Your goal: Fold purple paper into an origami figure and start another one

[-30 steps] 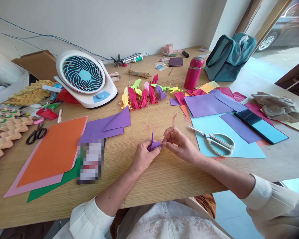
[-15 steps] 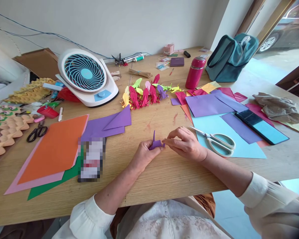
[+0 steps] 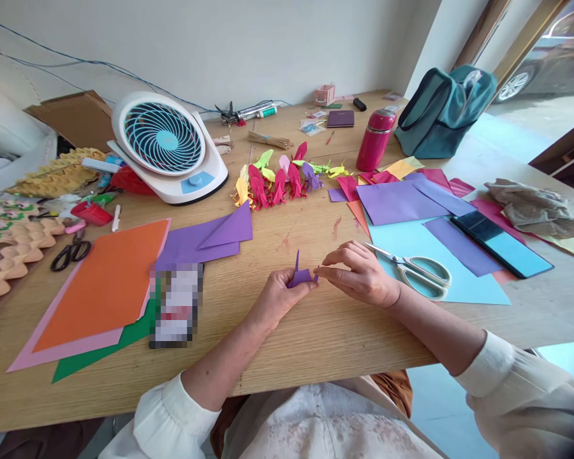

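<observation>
Fingers [image 3: 293, 288] of the left hand [image 3: 276, 298] pinch a small purple paper fold [image 3: 300, 275], one thin point of it sticking up above them. From the other side, the right hand [image 3: 363, 277] closes its fingertips on the fold's far tip, low over the bench [image 3: 316, 338]. Just beyond the right knuckles lie white-handled scissors [image 3: 418, 271] on a light blue sheet [image 3: 463, 287]. Farther ahead of the fingers sits a cluster of folded paper figures [image 3: 277, 178]; off past the left wrist lies an orange sheet [image 3: 105, 280].
</observation>
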Demonstrator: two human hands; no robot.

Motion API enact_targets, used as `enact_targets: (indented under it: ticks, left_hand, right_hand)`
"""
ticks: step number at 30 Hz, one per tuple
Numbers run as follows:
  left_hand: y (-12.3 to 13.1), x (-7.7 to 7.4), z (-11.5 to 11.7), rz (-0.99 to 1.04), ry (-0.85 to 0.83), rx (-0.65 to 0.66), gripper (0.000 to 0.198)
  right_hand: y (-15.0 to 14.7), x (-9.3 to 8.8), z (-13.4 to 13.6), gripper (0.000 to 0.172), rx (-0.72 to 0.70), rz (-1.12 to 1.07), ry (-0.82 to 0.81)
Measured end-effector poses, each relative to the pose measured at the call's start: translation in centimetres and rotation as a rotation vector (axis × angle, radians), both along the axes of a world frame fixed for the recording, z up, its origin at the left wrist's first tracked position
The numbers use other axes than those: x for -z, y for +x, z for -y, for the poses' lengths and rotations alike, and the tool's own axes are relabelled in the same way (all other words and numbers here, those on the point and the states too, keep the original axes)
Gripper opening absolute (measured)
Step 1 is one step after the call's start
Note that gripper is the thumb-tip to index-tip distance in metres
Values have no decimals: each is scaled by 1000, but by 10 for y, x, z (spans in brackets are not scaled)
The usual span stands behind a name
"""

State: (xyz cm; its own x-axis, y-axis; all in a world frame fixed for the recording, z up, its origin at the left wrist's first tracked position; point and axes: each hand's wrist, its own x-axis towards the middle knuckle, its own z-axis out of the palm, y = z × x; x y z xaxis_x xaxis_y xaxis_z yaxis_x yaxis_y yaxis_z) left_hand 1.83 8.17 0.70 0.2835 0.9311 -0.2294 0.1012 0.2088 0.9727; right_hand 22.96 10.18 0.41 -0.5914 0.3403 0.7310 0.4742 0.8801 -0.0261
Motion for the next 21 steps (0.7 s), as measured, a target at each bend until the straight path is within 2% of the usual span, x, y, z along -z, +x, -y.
enact_targets:
  ticks: [7, 11, 15, 21]
  left_hand:
    - [0, -1, 2, -12, 6, 13, 24]
    - [0, 3, 1, -57, 61, 25, 28]
    - [0, 5, 3, -130, 162, -19, 31]
    - [4, -2, 8, -191, 308, -101, 25]
  right_hand:
    - [-2, -2, 0, 25, 2, -5, 3]
    - [-7, -3, 4, 19, -2, -45, -64]
    - [-16, -1, 10, 13, -1, -154, -260]
    - [-26, 2, 17, 11, 13, -399, -611]
